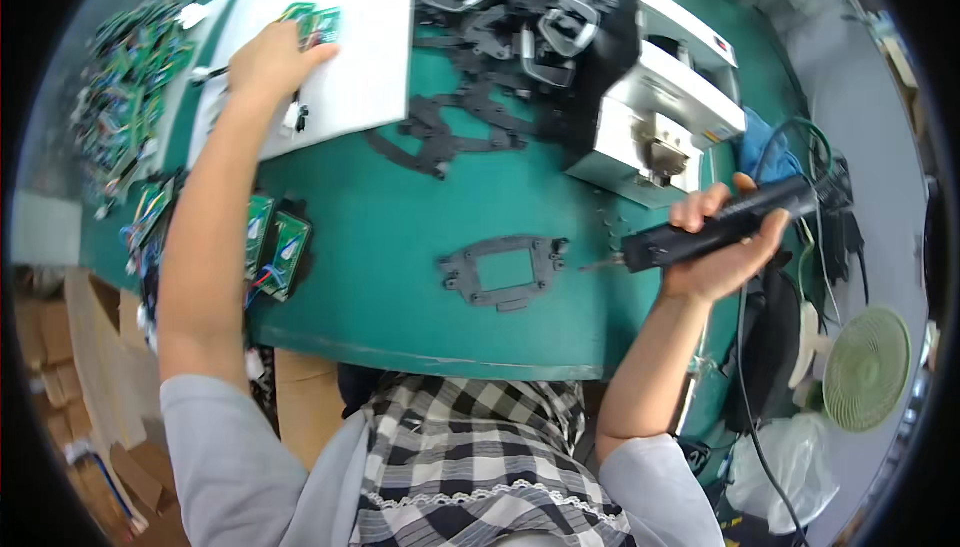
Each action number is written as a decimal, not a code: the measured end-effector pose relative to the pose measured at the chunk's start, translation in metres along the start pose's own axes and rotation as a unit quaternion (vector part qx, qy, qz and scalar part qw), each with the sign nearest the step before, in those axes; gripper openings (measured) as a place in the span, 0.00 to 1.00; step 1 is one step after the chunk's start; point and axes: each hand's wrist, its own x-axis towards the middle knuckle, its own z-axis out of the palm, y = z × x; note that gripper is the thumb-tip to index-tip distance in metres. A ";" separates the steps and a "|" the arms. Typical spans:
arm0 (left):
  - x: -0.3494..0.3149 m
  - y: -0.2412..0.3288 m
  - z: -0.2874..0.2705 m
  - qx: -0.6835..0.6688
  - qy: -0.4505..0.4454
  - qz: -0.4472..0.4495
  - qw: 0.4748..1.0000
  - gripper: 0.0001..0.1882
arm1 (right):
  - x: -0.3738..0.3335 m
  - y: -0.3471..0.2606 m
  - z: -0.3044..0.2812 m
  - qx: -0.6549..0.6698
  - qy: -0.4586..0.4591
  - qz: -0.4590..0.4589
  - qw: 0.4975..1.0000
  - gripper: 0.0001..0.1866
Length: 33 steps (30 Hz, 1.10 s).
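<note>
On the far left, a green board (326, 23) is being touched by the left hand (270, 62), grip unclear; a black screwdriver (738, 217) is being gripped by the right hand (722, 265).

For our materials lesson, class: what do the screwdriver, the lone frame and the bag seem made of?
Screwdriver: probably black plastic, by its soft sheen. Frame: likely moulded plastic, matte grey with integral tabs. Bag: apparently thin plastic film, glossy, translucent and wrinkled.

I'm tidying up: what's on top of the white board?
Green circuit boards at the left hand, and small black parts nearer the lower edge. Whatever the hand and arm cover cannot be seen.
</note>
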 end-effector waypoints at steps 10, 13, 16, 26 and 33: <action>-0.023 0.010 0.002 -0.177 -0.043 0.102 0.978 0.23 | 0.009 -0.029 0.025 -0.123 -0.041 -0.194 0.972 0.32; -0.039 0.023 -0.002 -0.122 0.021 0.108 0.986 0.23 | 0.026 -0.040 0.042 -0.180 -0.054 -0.295 0.937 0.37; -0.032 0.027 -0.006 -0.137 -0.028 0.066 0.988 0.23 | 0.037 -0.047 0.059 -0.260 -0.077 -0.333 0.903 0.37; -0.137 0.093 -0.074 -0.393 0.057 0.202 0.895 0.21 | 0.044 -0.035 0.067 -0.335 -0.133 -0.336 0.870 0.39; -0.201 0.107 -0.046 -0.375 0.025 0.264 0.888 0.24 | 0.022 -0.034 0.069 -0.306 -0.141 -0.215 0.917 0.39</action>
